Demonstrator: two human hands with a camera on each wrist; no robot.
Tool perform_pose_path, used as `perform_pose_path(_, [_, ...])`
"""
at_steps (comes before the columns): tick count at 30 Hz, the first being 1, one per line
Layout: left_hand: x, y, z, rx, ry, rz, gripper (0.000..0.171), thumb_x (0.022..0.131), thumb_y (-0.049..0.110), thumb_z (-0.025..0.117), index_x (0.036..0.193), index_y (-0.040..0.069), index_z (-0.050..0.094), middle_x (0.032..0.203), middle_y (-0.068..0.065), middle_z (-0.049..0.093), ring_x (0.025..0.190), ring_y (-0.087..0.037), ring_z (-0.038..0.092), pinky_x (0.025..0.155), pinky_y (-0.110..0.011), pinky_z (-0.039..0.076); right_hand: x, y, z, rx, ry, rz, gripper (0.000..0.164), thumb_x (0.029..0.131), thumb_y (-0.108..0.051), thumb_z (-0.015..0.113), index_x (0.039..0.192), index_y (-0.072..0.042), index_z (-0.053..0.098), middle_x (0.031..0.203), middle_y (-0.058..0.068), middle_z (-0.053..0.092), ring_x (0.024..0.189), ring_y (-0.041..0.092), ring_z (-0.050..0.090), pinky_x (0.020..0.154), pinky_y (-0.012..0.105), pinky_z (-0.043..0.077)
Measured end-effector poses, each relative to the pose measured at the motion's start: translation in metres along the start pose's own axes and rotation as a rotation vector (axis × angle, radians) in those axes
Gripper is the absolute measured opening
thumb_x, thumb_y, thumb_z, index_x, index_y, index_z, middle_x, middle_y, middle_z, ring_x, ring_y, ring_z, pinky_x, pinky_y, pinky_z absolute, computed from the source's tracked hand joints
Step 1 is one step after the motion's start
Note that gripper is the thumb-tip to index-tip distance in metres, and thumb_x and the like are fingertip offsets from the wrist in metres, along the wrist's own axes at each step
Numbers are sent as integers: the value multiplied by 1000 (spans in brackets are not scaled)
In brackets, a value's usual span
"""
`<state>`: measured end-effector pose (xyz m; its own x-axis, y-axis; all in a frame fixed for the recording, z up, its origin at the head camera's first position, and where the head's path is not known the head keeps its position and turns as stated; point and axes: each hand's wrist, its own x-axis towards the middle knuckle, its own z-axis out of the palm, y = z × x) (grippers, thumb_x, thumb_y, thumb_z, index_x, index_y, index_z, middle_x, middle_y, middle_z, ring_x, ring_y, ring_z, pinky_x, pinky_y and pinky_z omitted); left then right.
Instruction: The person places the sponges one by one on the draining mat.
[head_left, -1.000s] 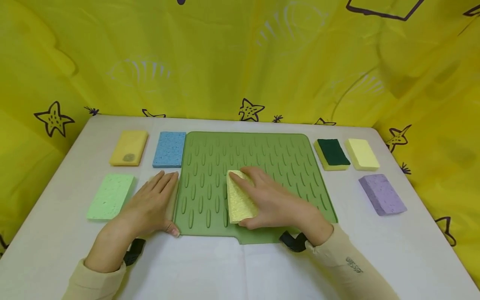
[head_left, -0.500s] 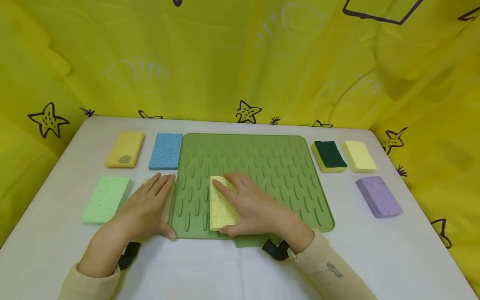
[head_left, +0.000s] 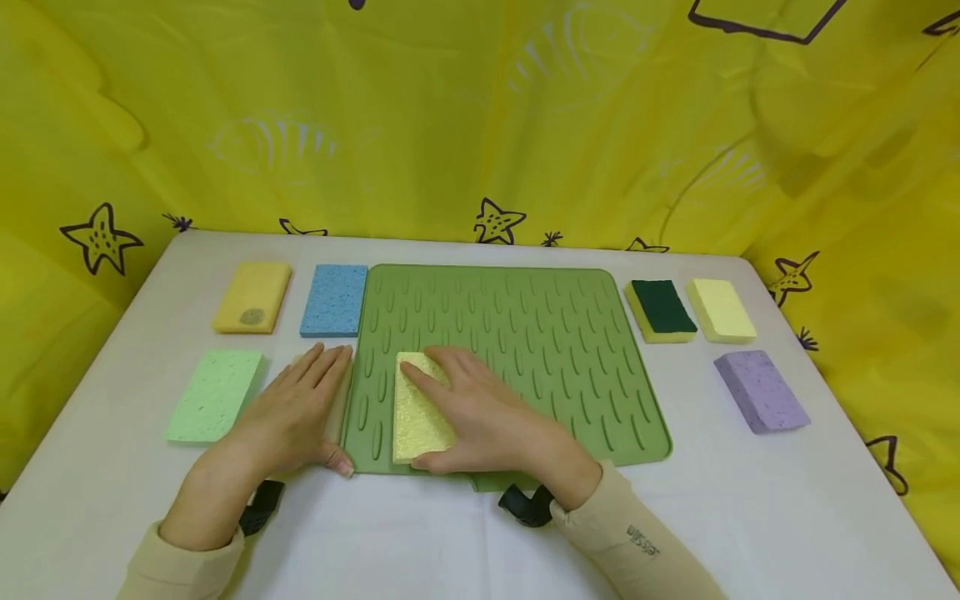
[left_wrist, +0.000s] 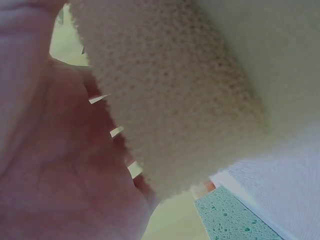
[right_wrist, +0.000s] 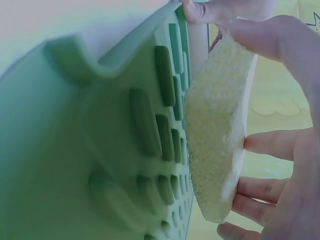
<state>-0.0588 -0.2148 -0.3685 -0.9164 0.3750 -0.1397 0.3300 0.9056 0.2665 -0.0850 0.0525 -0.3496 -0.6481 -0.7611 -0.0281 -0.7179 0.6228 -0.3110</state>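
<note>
My right hand (head_left: 491, 417) grips a pale yellow sponge (head_left: 420, 421) by its edges, thumb at the near end and fingers along the far end and side. The sponge lies over the left part of a ridged green mat (head_left: 585, 358); in the right wrist view the sponge (right_wrist: 217, 135) stands close to the ridges. My left hand (head_left: 296, 408) rests, fingers straight, over a beige sponge (head_left: 341, 408) at the mat's left edge, its thumb by the mat's near corner. The left wrist view shows this porous sponge (left_wrist: 175, 95) in front of the palm, hiding the fingertips.
To the left lie a light green sponge (head_left: 216, 396), a tan sponge (head_left: 252, 297) and a blue sponge (head_left: 334, 300). On the right are a green-topped scrub sponge (head_left: 662, 308), a pale yellow block sponge (head_left: 722, 310) and a purple sponge (head_left: 762, 392). A yellow curtain (head_left: 420, 125) hangs behind.
My right hand has slid the yellow sponge leftward across the mat, from near its middle towards its left side. The left hand has stayed in place.
</note>
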Motion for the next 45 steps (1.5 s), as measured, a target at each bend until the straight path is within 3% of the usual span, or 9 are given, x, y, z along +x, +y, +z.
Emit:
perform_pose_path(29, [0,-2,0,-6,3,12,146,48,68,83,156,-4,17,160,-26,26,147,-50,19,118,-62,22,39,-20,17,-69,-45,24,97,80,-66,69,155,-15,34,158,17,32,145,31,33,120,45,32])
perform_pose_path(45, [0,-3,1,9,2,21,145,48,70,80,155,-4,19,160,-26,26,147,-50,19,118,-62,22,45,-26,25,-144,-56,46,95,81,-70,65,153,-14,40,157,18,33,146,29,34,122,41,28])
